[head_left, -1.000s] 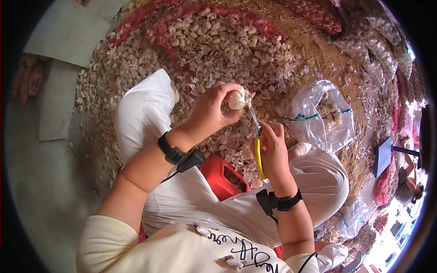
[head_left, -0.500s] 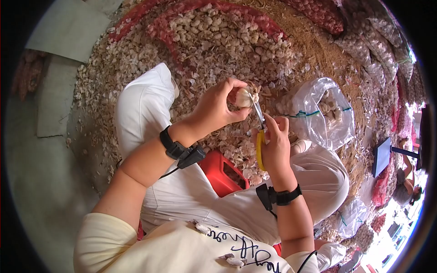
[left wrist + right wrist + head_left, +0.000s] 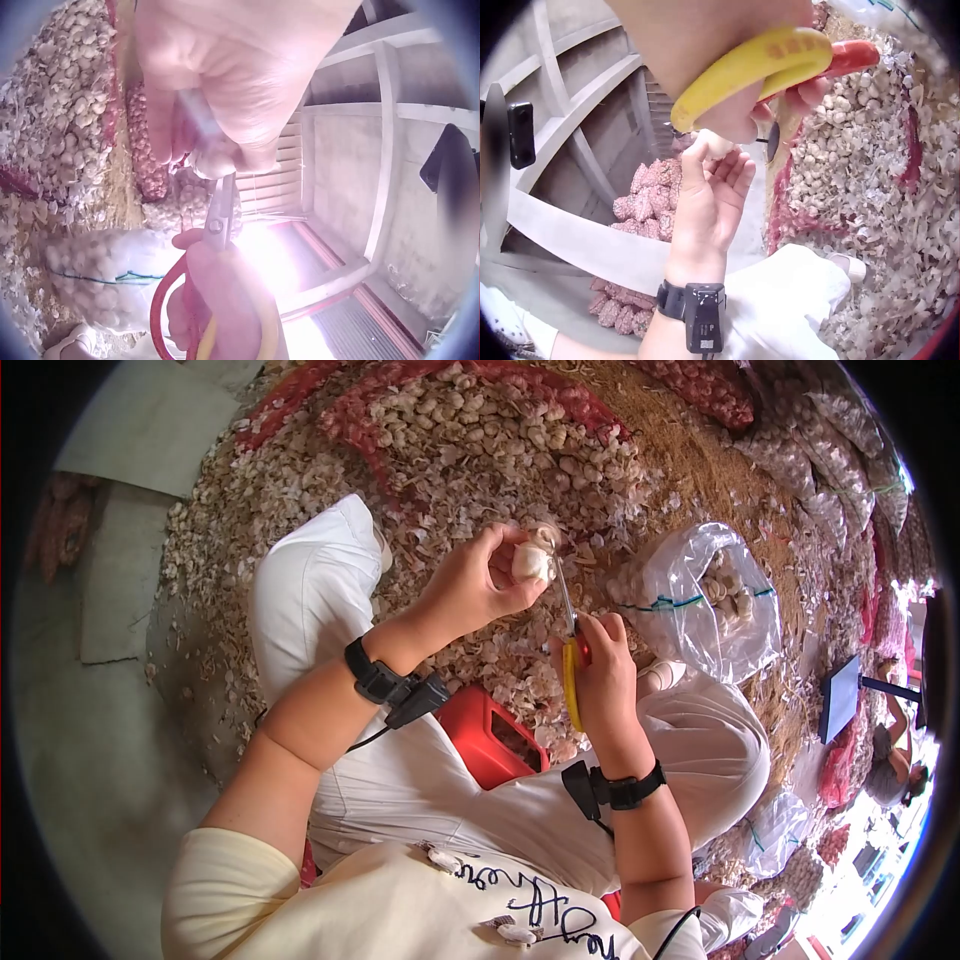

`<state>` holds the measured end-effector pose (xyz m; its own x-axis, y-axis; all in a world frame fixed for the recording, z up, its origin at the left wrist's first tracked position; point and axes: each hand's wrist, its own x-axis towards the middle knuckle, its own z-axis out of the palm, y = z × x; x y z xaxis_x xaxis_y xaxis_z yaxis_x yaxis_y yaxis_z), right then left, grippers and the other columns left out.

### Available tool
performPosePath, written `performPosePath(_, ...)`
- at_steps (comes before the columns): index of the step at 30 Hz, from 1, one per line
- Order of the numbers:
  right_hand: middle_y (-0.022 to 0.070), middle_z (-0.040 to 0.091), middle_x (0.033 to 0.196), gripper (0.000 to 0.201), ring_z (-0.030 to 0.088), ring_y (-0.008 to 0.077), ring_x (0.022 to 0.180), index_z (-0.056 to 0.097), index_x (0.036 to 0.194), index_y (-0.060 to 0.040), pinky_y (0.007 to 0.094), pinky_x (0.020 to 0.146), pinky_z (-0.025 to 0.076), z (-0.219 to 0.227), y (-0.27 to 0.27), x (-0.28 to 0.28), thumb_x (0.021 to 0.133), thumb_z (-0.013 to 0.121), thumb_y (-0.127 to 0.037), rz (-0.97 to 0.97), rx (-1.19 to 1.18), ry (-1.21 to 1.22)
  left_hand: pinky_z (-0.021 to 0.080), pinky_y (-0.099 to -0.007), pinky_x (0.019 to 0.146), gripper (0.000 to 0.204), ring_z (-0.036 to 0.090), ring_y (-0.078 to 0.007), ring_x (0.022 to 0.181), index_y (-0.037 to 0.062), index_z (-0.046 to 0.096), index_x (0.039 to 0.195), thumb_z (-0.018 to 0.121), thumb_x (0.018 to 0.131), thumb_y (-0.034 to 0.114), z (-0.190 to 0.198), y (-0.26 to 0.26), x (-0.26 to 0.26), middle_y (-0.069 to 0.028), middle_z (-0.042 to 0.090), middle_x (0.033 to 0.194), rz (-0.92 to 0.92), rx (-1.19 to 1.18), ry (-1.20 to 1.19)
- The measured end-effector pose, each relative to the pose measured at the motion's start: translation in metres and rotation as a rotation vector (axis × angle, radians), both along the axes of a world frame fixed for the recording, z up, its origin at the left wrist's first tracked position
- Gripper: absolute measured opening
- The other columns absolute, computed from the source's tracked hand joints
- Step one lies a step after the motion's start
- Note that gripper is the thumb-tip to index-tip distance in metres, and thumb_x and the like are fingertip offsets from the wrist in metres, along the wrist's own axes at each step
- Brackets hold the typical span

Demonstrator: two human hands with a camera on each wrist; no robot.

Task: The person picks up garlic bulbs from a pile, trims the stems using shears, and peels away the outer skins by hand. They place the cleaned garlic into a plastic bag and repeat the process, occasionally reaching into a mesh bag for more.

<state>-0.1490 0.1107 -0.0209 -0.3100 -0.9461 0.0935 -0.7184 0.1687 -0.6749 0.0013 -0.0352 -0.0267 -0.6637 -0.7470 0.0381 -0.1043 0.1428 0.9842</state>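
In the head view the left hand (image 3: 474, 582) pinches a whitish garlic bulb (image 3: 532, 563) between thumb and fingers. The right hand (image 3: 604, 672) grips scissors by their yellow and red handles (image 3: 572, 685), and the metal blades (image 3: 567, 597) reach up to the bulb's right side. From the left wrist view, the blades (image 3: 220, 214) touch or nearly touch the bulb (image 3: 212, 163) under the left hand (image 3: 225, 67). Across the right wrist view, the yellow handle (image 3: 757, 67) hides the blades, and the left hand (image 3: 709, 202) holds the bulb (image 3: 717, 145) beyond it.
Loose garlic and skins (image 3: 440, 490) cover the ground, with red netting (image 3: 590, 420) around one heap. A clear plastic bag (image 3: 690, 650) holding garlic stands right of the hands. A red plastic object (image 3: 480, 745) lies between the legs. Filled net sacks (image 3: 700, 395) are at upper right.
The bulb has turned in the left hand, its rounded white side now facing differently. The scissors first moved up across the bulb, then drew slightly back to its right edge.
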Motion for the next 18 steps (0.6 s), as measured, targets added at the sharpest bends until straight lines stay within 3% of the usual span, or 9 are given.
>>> performPosePath(5,0.014,0.051,0.093,0.03,0.059,0.0309,0.07,0.058,0.104,-0.0031,0.0379,0.058,0.049,-0.004,-0.002,-0.005,0.081,0.073,-0.013,-0.052,-0.071,-0.165,0.052,-0.0265,0.083,0.053,0.06,-0.013,0.096,-0.001,0.041,0.132,0.063,0.089,0.02,0.001,0.0,-0.001,-0.0106,0.058,0.113,-0.149,0.303,0.12)
performPosePath(7,0.0147,0.05,0.096,0.029,0.061,0.0292,0.075,0.057,0.103,-0.0016,0.0357,0.063,0.051,-0.006,-0.002,-0.014,0.081,0.073,-0.01,-0.067,-0.039,-0.272,0.053,-0.028,0.083,0.053,0.061,-0.0137,0.094,0.0002,0.038,0.137,0.06,0.091,0.018,0.009,0.0,0.0,-0.0116,0.057,0.115,-0.19,0.82,0.296)
performPosePath(8,0.016,0.049,0.1,0.03,0.061,0.0297,0.08,0.056,0.103,-0.0002,0.0346,0.068,0.053,-0.003,0.001,-0.017,0.081,0.073,-0.01,-0.118,0.092,-0.458,0.053,-0.028,0.083,0.053,0.061,-0.0137,0.094,0.0002,0.038,0.137,0.06,0.091,0.018,0.012,0.0,0.0,-0.0116,0.057,0.115,-0.19,0.819,0.294)
performPosePath(12,0.0209,0.047,0.105,0.039,0.06,0.0352,0.086,0.053,0.104,0.0035,0.0385,0.074,0.053,-0.019,0.004,-0.024,0.078,0.076,-0.014,-0.05,0.164,-0.259,0.053,-0.0252,0.076,0.055,0.06,-0.0111,0.087,0.0038,0.038,0.137,0.062,0.093,0.025,0.008,0.002,-0.002,-0.0126,0.056,0.12,-0.239,0.731,0.279)
performPosePath(15,0.0235,0.047,0.108,0.045,0.058,0.0385,0.089,0.052,0.107,0.0052,0.0417,0.076,0.052,-0.033,0.005,-0.024,0.077,0.077,-0.017,-0.009,0.19,-0.107,0.05,-0.0219,0.065,0.052,0.056,-0.0076,0.075,0.0047,0.041,0.135,0.064,0.092,0.024,0.009,0.004,-0.003,-0.0099,0.057,0.114,-0.287,0.607,0.325)
performPosePath(18,0.0237,0.046,0.11,0.05,0.057,0.0385,0.09,0.051,0.11,0.0054,0.0423,0.076,0.052,-0.03,0.001,-0.022,0.076,0.078,-0.018,-0.024,0.151,-0.065,0.043,-0.0202,0.055,0.041,0.047,-0.0046,0.064,0.0044,0.047,0.128,0.054,0.097,0.032,0.013,0.005,-0.001,-0.0062,0.057,0.1,-0.263,0.612,0.291)
